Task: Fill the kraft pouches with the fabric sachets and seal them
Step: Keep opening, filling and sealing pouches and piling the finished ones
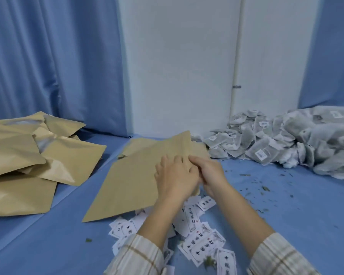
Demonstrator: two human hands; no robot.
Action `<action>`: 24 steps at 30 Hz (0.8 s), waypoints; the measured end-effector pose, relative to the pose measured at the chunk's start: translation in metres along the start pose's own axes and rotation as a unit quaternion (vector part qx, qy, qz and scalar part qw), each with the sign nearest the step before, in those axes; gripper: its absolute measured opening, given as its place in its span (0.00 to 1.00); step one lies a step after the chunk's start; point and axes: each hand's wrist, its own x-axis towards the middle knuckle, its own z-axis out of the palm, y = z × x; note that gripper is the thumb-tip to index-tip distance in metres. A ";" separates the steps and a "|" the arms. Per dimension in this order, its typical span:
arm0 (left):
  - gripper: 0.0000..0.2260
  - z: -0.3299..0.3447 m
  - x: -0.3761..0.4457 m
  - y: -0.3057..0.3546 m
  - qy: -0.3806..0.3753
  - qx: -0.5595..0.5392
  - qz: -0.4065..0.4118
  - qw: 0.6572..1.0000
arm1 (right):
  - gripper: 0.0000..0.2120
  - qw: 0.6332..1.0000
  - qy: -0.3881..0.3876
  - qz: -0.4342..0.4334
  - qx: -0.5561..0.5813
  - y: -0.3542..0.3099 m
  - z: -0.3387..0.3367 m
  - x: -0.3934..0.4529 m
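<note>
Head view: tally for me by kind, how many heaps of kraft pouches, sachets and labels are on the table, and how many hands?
Kraft pouch heaps: 2, puffed pile and flat stack
Fabric sachet heaps: 1, sachet pile
Printed label heaps: 1, label scatter
Hands: 2, left hand and right hand, both on the flat stack
Total: 6

Pile of pouches [26,153] at left; heap of sachets [276,141] at right rear, against the wall [179,66]. One flat pouch [135,175] lies centre, both hands [177,177] on it; paper labels [197,231] scattered in front.
</note>
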 end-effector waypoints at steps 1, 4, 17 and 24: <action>0.18 0.010 0.000 -0.002 -0.017 -0.035 -0.026 0.999 | 0.10 1.000 0.005 0.027 0.002 0.007 -0.010 -0.001; 0.16 0.039 0.000 -0.009 -0.063 -0.138 -0.102 0.983 | 0.07 0.998 0.007 0.065 0.012 0.025 -0.033 -0.003; 0.16 0.092 0.011 -0.029 -0.001 -0.294 -0.169 0.941 | 0.09 0.995 -0.002 0.071 -0.065 0.059 -0.050 -0.004; 0.17 0.087 0.007 -0.038 0.022 -0.262 -0.122 0.957 | 0.08 0.989 0.017 0.052 -0.140 0.067 -0.052 -0.007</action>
